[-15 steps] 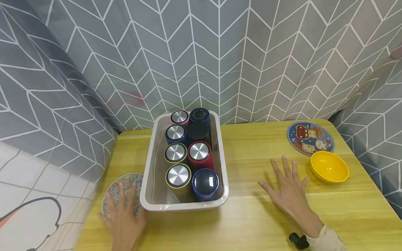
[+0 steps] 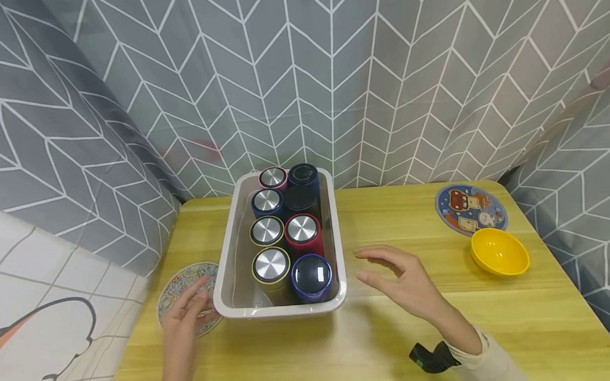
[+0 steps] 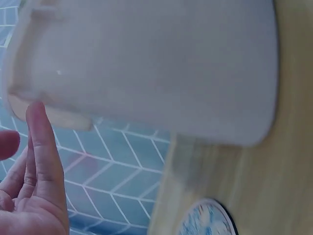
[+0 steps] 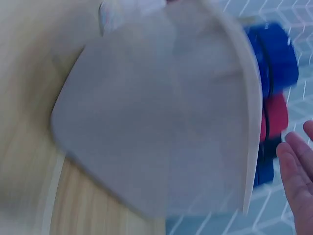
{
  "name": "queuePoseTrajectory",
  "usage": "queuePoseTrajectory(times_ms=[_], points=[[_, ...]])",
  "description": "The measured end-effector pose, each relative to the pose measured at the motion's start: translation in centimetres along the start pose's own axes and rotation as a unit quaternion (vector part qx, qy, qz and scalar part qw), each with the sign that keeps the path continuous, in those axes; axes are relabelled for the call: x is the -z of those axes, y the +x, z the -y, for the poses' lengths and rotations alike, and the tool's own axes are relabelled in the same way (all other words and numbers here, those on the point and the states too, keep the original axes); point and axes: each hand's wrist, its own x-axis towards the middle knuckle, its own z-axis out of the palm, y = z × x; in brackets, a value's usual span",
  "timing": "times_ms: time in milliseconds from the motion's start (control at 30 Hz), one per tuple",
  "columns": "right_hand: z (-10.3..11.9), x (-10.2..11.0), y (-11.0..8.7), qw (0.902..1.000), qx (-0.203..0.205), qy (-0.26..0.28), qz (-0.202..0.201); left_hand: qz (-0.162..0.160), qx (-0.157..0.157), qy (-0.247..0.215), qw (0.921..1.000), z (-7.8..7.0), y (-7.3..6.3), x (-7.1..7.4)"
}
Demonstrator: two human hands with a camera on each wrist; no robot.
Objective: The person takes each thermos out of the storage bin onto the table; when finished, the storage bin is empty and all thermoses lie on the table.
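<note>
A white plastic tub (image 2: 232, 246) stands left of the middle of the table, packed with several upright thermos bottles. Four-sided and deep, its wall fills much of both wrist views. Among the bottles are a blue one with a dark lid (image 2: 312, 275), a red one with a silver lid (image 2: 303, 228) and a yellow-rimmed one (image 2: 270, 264). My left hand (image 2: 184, 312) hovers by the tub's left side, fingers loosely bent and holding nothing. To the right of the tub my right hand (image 2: 409, 282) is raised, thumb and fingers apart, pointing at its rim without touching.
Under the left hand lies a round patterned mat (image 2: 171, 290). A blue round mat with cartoon figures (image 2: 454, 207) lies at the back right, a yellow bowl (image 2: 500, 254) just in front of it. Patterned curtain (image 2: 357, 88) hangs behind the table.
Both hands have lifted from their spread, flat pose. The right one has moved left toward the tub with thumb and fingers parted; the left has turned toward the tub's side. The tub has stayed put.
</note>
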Motion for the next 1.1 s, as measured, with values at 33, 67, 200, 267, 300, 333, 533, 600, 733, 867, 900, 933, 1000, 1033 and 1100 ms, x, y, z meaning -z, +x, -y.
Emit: queuePoseTrajectory(times_ms=[33,67,200,267,300,333,533,600,733,867,900,933,1000,1033,1100], points=[[0.5,-0.3,0.4,0.9993,-0.003,0.034,0.017,0.015,-0.004,-0.012,0.9998,-0.1,-0.1,-0.2],[0.8,-0.7,0.7,0.9977,-0.002,0.060,0.031,0.025,-0.006,-0.024,0.9994,-0.3,-0.2,-0.4],[1.9,-2.2,1.6,0.9922,-0.011,0.098,0.075,0.041,-0.021,-0.050,0.9977,-0.6,-0.4,-0.9],[2.3,-2.8,1.9,0.9915,-0.022,0.093,0.088,0.043,-0.024,-0.050,0.9975,-0.7,-0.5,-1.0],[2.5,-3.2,2.0,0.9914,-0.028,0.087,0.093,0.045,-0.023,-0.049,0.9975,-0.7,-0.6,-1.0],[2.7,-3.4,2.0,0.9915,-0.032,0.082,0.096,0.047,-0.019,-0.048,0.9976,-0.7,-0.6,-1.1],[3.1,-4.7,2.2,0.9930,-0.033,0.059,0.097,0.064,0.007,-0.052,0.9965,-0.8,-0.7,-1.2],[3.1,-5.0,2.3,0.9945,-0.022,0.040,0.094,0.071,0.009,-0.061,0.9956,-0.9,-0.7,-1.3],[3.1,-5.5,2.4,0.9960,0.002,-0.006,0.089,0.078,0.008,-0.083,0.9934,-0.9,-0.6,-1.4],[3.1,-5.7,2.5,0.9964,0.005,-0.021,0.082,0.088,-0.005,-0.091,0.9919,-0.9,-0.5,-1.4],[3.1,-5.7,2.5,0.9965,0.004,-0.022,0.081,0.092,-0.009,-0.093,0.9914,-0.8,-0.4,-1.4],[3.2,-5.7,2.5,0.9965,0.005,-0.023,0.080,0.098,-0.013,-0.097,0.9903,-0.8,-0.4,-1.3],[3.2,-5.8,2.5,0.9966,0.007,-0.024,0.079,0.109,-0.022,-0.106,0.9882,-0.7,-0.3,-1.3],[3.2,-5.8,2.5,0.9966,0.007,-0.026,0.077,0.115,-0.025,-0.111,0.9868,-0.6,-0.3,-1.3],[3.2,-5.8,2.5,0.9968,0.010,-0.028,0.074,0.124,-0.030,-0.120,0.9846,-0.5,-0.2,-1.2]])
